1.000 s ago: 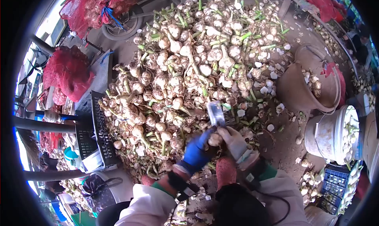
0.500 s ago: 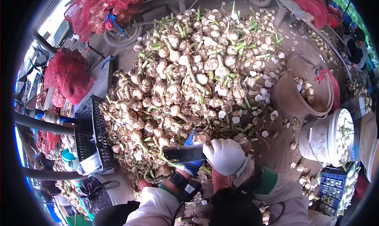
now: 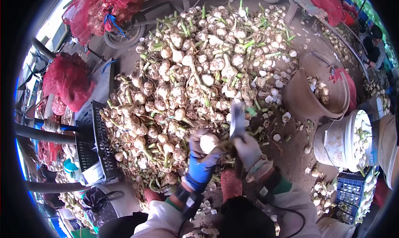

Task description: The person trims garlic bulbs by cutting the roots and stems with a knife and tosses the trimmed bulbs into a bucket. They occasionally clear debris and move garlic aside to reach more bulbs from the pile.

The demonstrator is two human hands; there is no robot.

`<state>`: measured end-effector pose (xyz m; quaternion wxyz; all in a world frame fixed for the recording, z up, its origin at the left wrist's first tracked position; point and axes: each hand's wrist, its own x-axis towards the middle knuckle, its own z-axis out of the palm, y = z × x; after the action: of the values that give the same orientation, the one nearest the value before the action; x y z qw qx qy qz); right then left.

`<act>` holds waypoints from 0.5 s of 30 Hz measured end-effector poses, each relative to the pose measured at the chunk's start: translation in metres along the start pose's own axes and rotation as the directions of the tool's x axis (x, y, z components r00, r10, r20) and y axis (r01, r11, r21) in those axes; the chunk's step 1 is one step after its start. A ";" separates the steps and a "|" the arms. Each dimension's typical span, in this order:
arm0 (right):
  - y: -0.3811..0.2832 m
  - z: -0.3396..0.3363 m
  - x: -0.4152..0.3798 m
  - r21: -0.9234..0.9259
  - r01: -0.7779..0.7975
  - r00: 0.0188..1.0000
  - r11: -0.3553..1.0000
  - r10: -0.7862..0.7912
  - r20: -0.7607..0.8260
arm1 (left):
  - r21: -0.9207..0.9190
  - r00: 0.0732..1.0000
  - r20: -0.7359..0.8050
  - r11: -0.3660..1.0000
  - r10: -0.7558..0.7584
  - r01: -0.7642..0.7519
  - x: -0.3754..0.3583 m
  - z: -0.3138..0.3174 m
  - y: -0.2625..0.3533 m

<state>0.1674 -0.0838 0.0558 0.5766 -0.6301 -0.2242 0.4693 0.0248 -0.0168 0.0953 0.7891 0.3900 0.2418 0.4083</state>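
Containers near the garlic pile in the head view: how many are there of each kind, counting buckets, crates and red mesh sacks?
Brown bucket: 1
White bucket: 1
Black crate: 1
Blue crate: 1
Red mesh sacks: 2, one at upper left, one at left
Total: 6
A further red bundle at the top right edge is too cropped to count.

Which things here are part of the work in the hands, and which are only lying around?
In use: left hand holding garlic bulb; right hand holding knife; garlic pile.

Lying about: brown bucket, white bucket, black crate, red net sacks.
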 end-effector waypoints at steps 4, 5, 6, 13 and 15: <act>-0.045 -0.004 -0.017 -0.553 0.410 0.858 0.725 -0.512 -0.036 | 0.017 0.997 -0.055 0.999 0.052 -0.051 0.002 -0.013 0.010; -0.038 -0.003 -0.024 -0.576 0.427 0.861 0.697 -0.508 0.023 | -0.195 0.996 -0.006 0.977 0.084 -0.083 0.003 0.001 0.016; -0.024 -0.002 -0.031 -0.596 0.440 0.865 0.672 -0.495 0.081 | -0.199 0.997 -0.007 0.976 0.083 -0.082 0.003 -0.003 0.007; 0.014 -0.055 -0.035 -0.503 0.060 0.947 0.862 -0.208 -0.244 | 0.739 0.839 0.331 0.671 -0.433 0.054 -0.041 -0.023 -0.025; 0.001 -0.070 -0.023 -0.547 0.061 0.932 0.835 -0.244 -0.269 | 0.817 0.889 0.437 0.475 -0.139 -0.327 -0.010 -0.054 -0.007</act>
<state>0.2161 -0.1392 0.0555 0.4453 -0.8133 -0.2960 0.2293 -0.0151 -0.0049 0.0592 0.4867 0.8318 0.2053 0.1705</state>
